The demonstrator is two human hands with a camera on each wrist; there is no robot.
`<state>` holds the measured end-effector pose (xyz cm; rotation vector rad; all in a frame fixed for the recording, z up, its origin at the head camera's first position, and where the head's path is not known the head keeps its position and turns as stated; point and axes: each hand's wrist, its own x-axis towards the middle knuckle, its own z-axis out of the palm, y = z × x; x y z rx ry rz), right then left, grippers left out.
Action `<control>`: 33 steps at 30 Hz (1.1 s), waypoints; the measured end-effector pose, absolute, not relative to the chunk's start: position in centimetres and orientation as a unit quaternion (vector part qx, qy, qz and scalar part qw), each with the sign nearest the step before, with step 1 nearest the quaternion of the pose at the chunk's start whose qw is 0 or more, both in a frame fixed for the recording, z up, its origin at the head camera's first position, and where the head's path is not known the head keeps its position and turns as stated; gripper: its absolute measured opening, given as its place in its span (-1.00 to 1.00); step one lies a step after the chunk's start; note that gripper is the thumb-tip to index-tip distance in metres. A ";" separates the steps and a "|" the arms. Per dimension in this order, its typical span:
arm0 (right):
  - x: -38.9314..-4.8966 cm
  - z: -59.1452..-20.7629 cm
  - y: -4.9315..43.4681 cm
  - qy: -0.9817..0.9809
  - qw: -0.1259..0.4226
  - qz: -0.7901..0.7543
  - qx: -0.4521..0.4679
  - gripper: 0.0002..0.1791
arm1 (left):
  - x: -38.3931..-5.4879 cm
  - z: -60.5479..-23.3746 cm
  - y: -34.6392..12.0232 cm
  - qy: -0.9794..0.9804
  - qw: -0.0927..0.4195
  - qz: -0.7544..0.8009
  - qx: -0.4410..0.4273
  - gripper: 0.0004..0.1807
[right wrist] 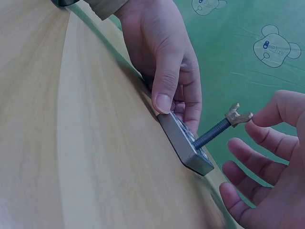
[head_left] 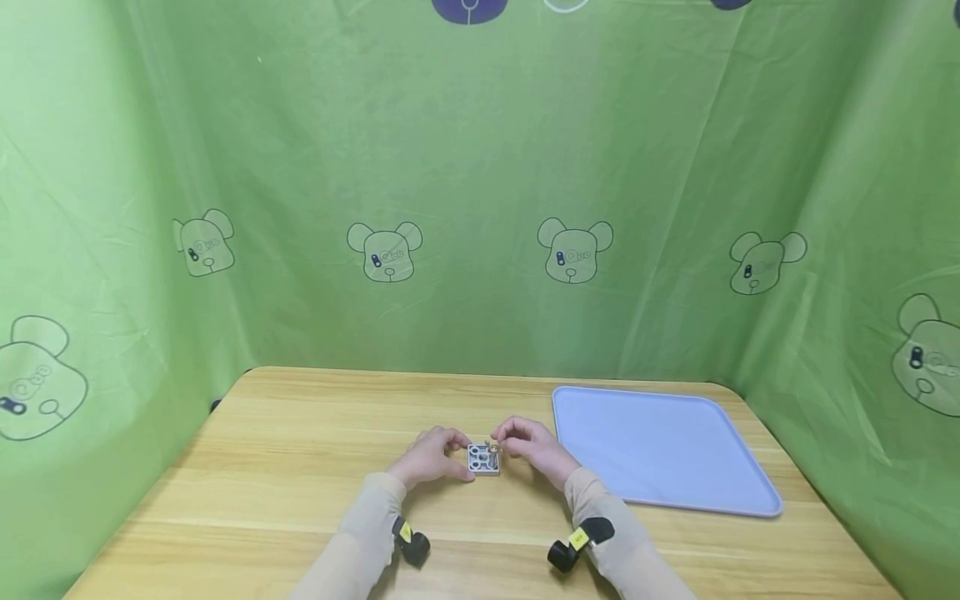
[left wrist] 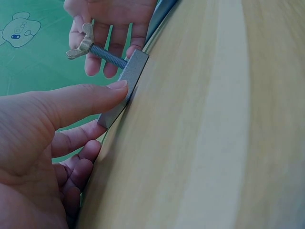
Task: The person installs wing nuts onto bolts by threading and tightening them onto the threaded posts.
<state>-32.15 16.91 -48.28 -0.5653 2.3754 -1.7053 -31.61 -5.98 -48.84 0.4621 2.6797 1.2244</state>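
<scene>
On block point(right wrist: 177, 139), right side, bolt point(right wrist: 211, 133) stands upright, wing nut point(right wrist: 236, 116) atop; our left hand point(head_left: 431, 459) grips block; right hand point(head_left: 537, 448) nearer nut, whether pinching we cannot tell.

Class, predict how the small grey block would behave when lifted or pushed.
The block looks metallic, so it is probably stiff and heavy for its size. Its flat sides suggest sliding rather than rolling. The off-centre winged screw might tip it if pushed.

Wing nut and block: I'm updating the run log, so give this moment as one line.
left hand: holding metal block; right hand: at wing nut; bolt: projects from block, wing nut on end
</scene>
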 end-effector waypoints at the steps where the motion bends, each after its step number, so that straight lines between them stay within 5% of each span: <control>1: -32.2 -48.3 16.9 0.795 0.081 -0.570 -0.191 -0.75 | -31.6 -48.8 -6.0 0.896 0.080 0.409 0.154 -0.44; 13: -32.2 -48.5 16.9 0.788 0.102 -0.554 -0.249 -0.50 | -31.6 -48.7 -6.0 0.896 0.080 0.409 0.155 -0.44; 33: -32.0 -48.5 16.7 0.804 0.106 -0.538 -0.229 -0.69 | -31.5 -48.7 -6.0 0.894 0.084 0.412 0.153 -0.45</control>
